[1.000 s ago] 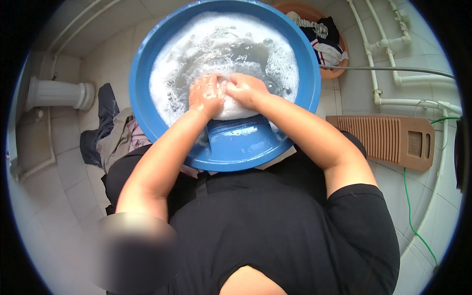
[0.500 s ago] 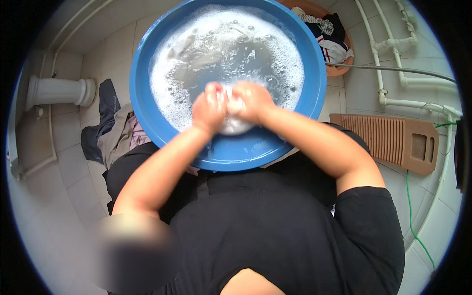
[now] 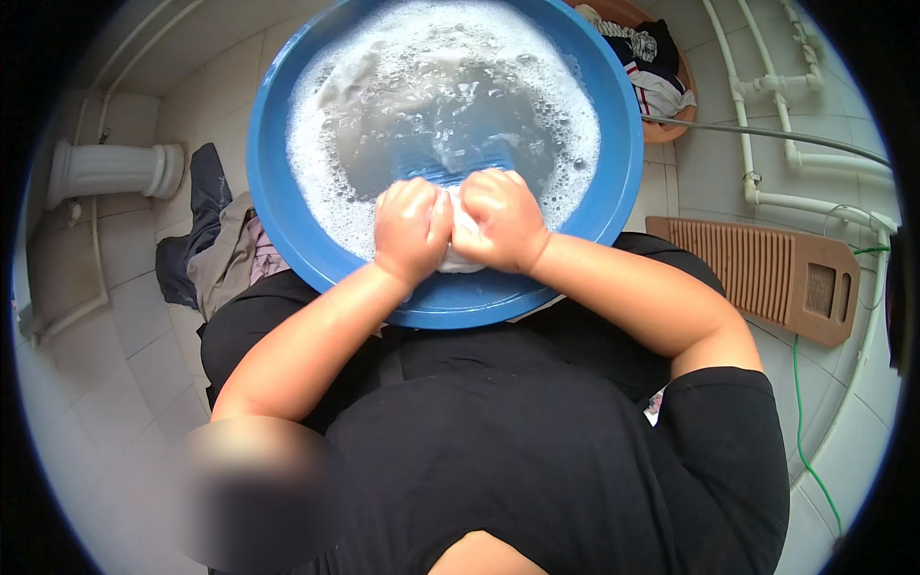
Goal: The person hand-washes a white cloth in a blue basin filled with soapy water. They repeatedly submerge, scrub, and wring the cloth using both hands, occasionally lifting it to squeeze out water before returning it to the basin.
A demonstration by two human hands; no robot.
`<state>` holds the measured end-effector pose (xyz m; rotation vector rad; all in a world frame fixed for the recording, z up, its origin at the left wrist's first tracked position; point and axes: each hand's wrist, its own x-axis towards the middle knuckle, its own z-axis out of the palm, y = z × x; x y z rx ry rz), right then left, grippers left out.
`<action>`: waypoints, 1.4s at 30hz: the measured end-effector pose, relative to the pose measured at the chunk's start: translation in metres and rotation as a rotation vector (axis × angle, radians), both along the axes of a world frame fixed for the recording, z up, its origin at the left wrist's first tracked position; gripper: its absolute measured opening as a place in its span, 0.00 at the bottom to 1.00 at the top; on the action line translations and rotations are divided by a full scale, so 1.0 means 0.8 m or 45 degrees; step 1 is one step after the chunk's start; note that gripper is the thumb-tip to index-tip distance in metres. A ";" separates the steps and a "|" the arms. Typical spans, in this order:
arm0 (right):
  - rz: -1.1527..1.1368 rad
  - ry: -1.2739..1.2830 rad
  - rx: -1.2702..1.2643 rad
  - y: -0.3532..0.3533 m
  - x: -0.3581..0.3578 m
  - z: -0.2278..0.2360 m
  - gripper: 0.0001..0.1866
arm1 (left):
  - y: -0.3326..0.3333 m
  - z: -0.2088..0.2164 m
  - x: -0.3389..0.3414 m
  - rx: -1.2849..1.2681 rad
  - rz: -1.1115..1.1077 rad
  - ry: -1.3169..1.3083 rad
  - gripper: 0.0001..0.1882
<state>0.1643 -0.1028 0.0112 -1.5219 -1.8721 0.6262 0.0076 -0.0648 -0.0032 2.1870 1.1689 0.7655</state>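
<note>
A large blue basin (image 3: 287, 220) full of grey soapy water and foam stands on the tiled floor in front of me. Over its near edge my left hand (image 3: 410, 230) and my right hand (image 3: 498, 218) are clenched side by side around a small wet white cloth (image 3: 462, 240). A ribbed blue washboard (image 3: 450, 172) shows under the water just beyond my knuckles. Most of the cloth is hidden between my fists.
A pile of dark and beige clothes (image 3: 216, 244) lies on the floor to the left of the basin. A brown basket of clothes (image 3: 647, 57) stands at the back right. A wooden washboard (image 3: 767, 273) lies at the right below white pipes (image 3: 776, 125). A white pedestal (image 3: 115, 172) lies at the left.
Both hands have pulled the cloth back toward me along the washboard, from the basin's middle to its near edge. The foam has shifted.
</note>
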 end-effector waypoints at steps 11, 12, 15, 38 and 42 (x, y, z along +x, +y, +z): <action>-0.214 -0.110 -0.650 0.039 0.007 0.015 0.29 | 0.047 -0.013 -0.002 -0.345 0.094 0.088 0.16; -0.143 -0.121 -0.495 0.018 0.005 0.015 0.28 | 0.026 0.004 -0.005 -0.343 0.072 0.008 0.15; 0.044 -0.265 -0.022 -0.018 -0.003 0.013 0.23 | -0.018 0.014 -0.002 0.089 -0.062 0.085 0.08; 0.081 -0.193 -0.484 0.075 0.011 0.005 0.22 | 0.063 -0.024 0.028 -0.367 0.266 0.001 0.16; -0.251 -0.459 0.070 0.075 0.017 -0.039 0.30 | 0.097 -0.046 0.012 -0.443 0.149 0.196 0.18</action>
